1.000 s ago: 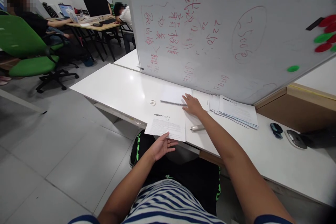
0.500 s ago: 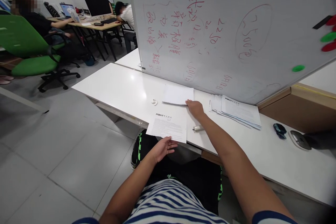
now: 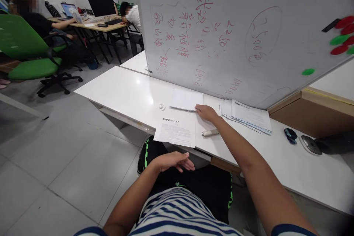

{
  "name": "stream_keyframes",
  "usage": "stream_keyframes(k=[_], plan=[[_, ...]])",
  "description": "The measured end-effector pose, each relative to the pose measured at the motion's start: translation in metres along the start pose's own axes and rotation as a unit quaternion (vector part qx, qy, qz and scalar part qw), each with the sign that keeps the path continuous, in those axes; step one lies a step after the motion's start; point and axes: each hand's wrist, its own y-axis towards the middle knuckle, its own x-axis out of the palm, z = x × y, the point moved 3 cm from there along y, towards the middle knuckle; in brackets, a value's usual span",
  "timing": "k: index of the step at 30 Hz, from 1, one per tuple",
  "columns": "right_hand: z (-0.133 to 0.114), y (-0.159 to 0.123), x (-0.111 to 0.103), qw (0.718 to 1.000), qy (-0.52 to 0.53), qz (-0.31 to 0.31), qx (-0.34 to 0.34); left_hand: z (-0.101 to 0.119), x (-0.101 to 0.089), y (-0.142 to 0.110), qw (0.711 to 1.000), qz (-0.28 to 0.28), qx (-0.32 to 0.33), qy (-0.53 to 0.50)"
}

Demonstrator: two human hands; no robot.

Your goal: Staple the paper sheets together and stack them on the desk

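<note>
My left hand (image 3: 175, 161) is held over my lap, empty, with its fingers spread apart. Just beyond it, a printed sheet (image 3: 176, 133) lies on the white table, its near edge jutting over the table's edge. My right hand (image 3: 207, 113) reaches to a small stack of white paper (image 3: 186, 99) and grips its near right corner; the fingertips are partly hidden. A grey pen-like tool (image 3: 210, 133) lies beneath my right forearm. Left of the paper stack is a small white curled object (image 3: 162, 107).
A fanned pile of printed sheets (image 3: 251, 117) lies to the right, before a leaning whiteboard (image 3: 235, 37). Farther right are a dark blue object (image 3: 290, 135), a round grey base (image 3: 310, 145) and a cardboard box (image 3: 326, 114). People sit at a desk (image 3: 96, 26) behind, near a green chair (image 3: 34, 68).
My left hand has let go of the printed sheet and drawn back toward my lap. The sheet stays on the table edge. My right hand remains at the paper stack's corner.
</note>
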Motion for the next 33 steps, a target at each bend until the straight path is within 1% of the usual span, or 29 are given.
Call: stream_keyframes(k=[1,2,3,4,5,6,7,8,9,10,11,12,13,14,15,17,19,22,27,30,33], plan=[[0.004,0.001,-0.003,1.0,0.013,0.011,0.016,0.014,0.001,-0.005,0.999,-0.025,0.034,0.012],[0.009,0.002,-0.006,0.999,0.024,0.023,0.037,0.029,-0.001,-0.008,0.997,-0.028,0.071,0.034],[0.014,0.003,-0.009,0.997,0.033,0.036,0.062,0.044,-0.007,-0.008,0.992,0.0,0.105,0.071],[0.019,0.003,-0.01,0.994,0.042,0.046,0.089,0.06,-0.016,-0.005,0.983,0.052,0.128,0.122],[0.024,0.003,-0.011,0.991,0.051,0.054,0.115,0.075,-0.029,0.001,0.961,0.137,0.144,0.191],[0.027,0.002,-0.01,0.987,0.061,0.057,0.137,0.09,-0.043,0.009,0.921,0.235,0.146,0.275],[0.029,0.001,-0.008,0.984,0.071,0.056,0.154,0.104,-0.058,0.019,0.859,0.329,0.144,0.364],[0.029,0.0,-0.005,0.981,0.082,0.053,0.166,0.116,-0.071,0.033,0.789,0.397,0.129,0.451],[0.028,-0.001,-0.002,0.98,0.091,0.049,0.173,0.126,-0.083,0.049,0.725,0.428,0.123,0.526],[0.027,-0.002,0.001,0.978,0.099,0.046,0.177,0.133,-0.093,0.066,0.677,0.422,0.131,0.589],[0.025,-0.002,0.003,0.977,0.105,0.045,0.181,0.138,-0.103,0.085,0.65,0.398,0.133,0.633],[0.023,-0.003,0.005,0.976,0.108,0.044,0.185,0.139,-0.112,0.102,0.643,0.365,0.127,0.661],[0.022,-0.005,0.006,0.975,0.11,0.043,0.187,0.139,-0.122,0.117,0.648,0.338,0.115,0.673],[0.021,-0.007,0.006,0.975,0.111,0.042,0.187,0.137,-0.131,0.129,0.661,0.317,0.102,0.672],[0.02,-0.011,0.006,0.976,0.112,0.04,0.185,0.134,-0.138,0.138,0.678,0.305,0.088,0.663],[0.018,-0.019,0.006,0.978,0.109,0.033,0.176,0.129,-0.15,0.15,0.69,0.303,0.081,0.653],[0.015,-0.029,0.006,0.98,0.102,0.024,0.17,0.125,-0.156,0.155,0.694,0.31,0.081,0.645],[0.005,-0.043,0.011,0.981,0.082,0.017,0.173,0.123,-0.161,0.159,0.7,0.308,0.079,0.639],[-0.015,-0.05,0.017,0.984,0.052,0.024,0.171,0.127,-0.162,0.161,0.706,0.298,0.068,0.639],[-0.018,-0.051,0.016,0.983,0.045,0.036,0.176,0.129,-0.162,0.162,0.704,0.3,0.064,0.641],[-0.015,-0.053,0.014,0.979,0.047,0.052,0.19,0.13,-0.163,0.163,0.7,0.314,0.055,0.639]])
